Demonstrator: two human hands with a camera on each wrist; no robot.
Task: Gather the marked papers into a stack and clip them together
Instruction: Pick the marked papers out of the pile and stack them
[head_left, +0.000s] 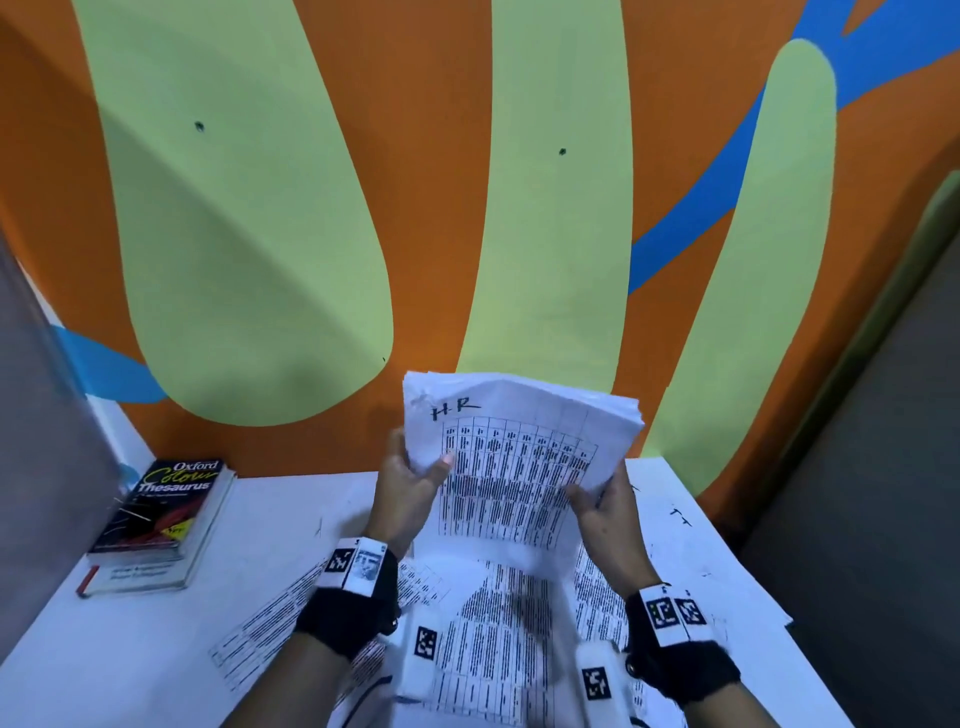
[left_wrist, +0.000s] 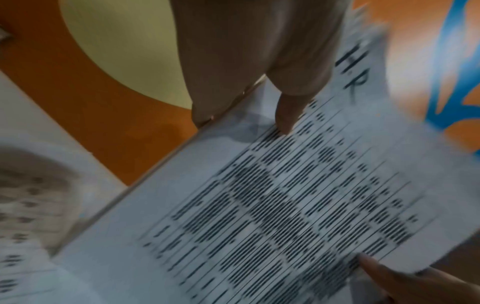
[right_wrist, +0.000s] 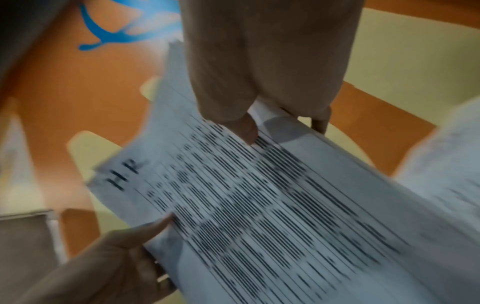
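Note:
A stack of printed table sheets (head_left: 519, 457) marked "H.R" at its top left corner stands upright above the table, held between both hands. My left hand (head_left: 415, 483) grips its left edge, thumb on the front. My right hand (head_left: 602, 499) grips the right edge, thumb on the front too. In the left wrist view the stack (left_wrist: 285, 205) fills the frame, my thumb pressing on the print. In the right wrist view the stack (right_wrist: 272, 205) shows its layered edge under my thumb. No clip is visible.
More printed sheets (head_left: 483, 639) lie spread on the white table (head_left: 156, 649) beneath the hands and to the right (head_left: 691, 545). An Oxford Colour Thesaurus (head_left: 166, 514) sits on another book at the back left. A painted wall (head_left: 467, 208) stands close behind.

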